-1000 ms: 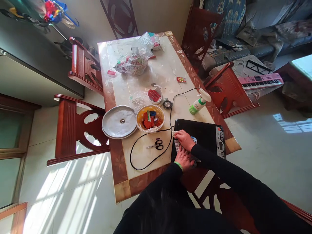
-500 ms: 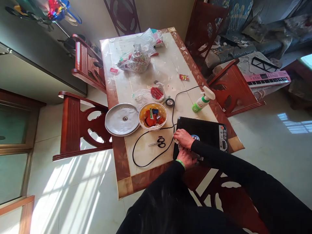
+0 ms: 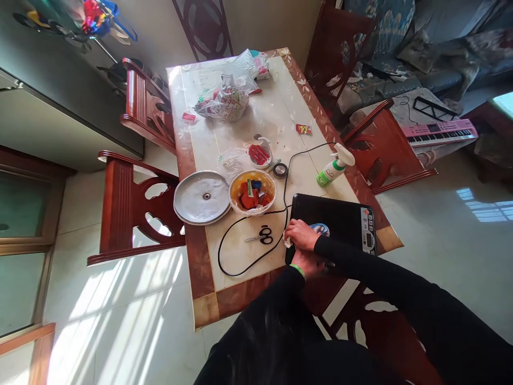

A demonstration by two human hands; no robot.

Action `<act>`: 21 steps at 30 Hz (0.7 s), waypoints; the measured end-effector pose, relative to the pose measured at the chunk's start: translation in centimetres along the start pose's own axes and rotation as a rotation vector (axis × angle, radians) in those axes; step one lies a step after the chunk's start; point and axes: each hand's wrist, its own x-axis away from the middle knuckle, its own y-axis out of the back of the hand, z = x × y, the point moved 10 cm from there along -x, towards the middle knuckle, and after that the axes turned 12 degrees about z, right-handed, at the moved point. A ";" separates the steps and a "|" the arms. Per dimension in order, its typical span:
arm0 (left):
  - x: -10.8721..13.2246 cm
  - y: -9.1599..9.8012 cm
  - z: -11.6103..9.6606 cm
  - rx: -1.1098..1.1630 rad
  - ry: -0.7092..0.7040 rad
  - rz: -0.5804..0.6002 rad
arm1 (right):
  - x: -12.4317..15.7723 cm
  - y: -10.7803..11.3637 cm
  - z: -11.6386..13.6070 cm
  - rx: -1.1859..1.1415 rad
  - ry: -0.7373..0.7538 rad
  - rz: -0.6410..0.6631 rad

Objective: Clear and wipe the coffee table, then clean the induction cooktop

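A black induction cooker (image 3: 340, 211) lies at the table's near right corner, its control panel facing right. My right hand (image 3: 302, 234) reaches across to its left edge, fingers closed on a crumpled whitish cloth (image 3: 287, 239) pressed against that edge. Just below, my left hand (image 3: 308, 263), with a green bracelet at the wrist, grips the cooker's near left side; its fingers are partly hidden by my right forearm. A blue-and-white round patch (image 3: 321, 229) shows on the cooker's top beside my right hand.
Left of the cooker lie scissors (image 3: 262, 235) and a looped black cable (image 3: 226, 270). A green-and-white spray bottle (image 3: 332, 171) stands behind it. Farther off are a lined bowl (image 3: 253, 208), a round metal lid (image 3: 196, 198), black tape (image 3: 280, 170) and a plastic bag (image 3: 224, 101). Chairs surround the table.
My right hand has shifted slightly left and down with the cloth along the cooker's left edge. My left hand stays nearly in place. The whole view has moved slightly.
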 end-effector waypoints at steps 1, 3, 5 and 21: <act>0.0 0.0 0.0 0.000 -0.011 -0.004 | -0.3 0.7 -0.9 -0.002 -0.001 -0.006; 0.1 0.2 -0.2 0.006 -0.052 -0.011 | -1.5 3.6 -4.3 0.018 -0.071 -0.063; 0.2 0.3 -0.1 0.013 -0.075 -0.017 | -3.0 7.2 -8.3 0.038 -0.185 -0.140; 0.2 0.4 0.0 0.010 -0.077 -0.012 | -3.2 7.8 -9.1 0.034 -0.172 -0.243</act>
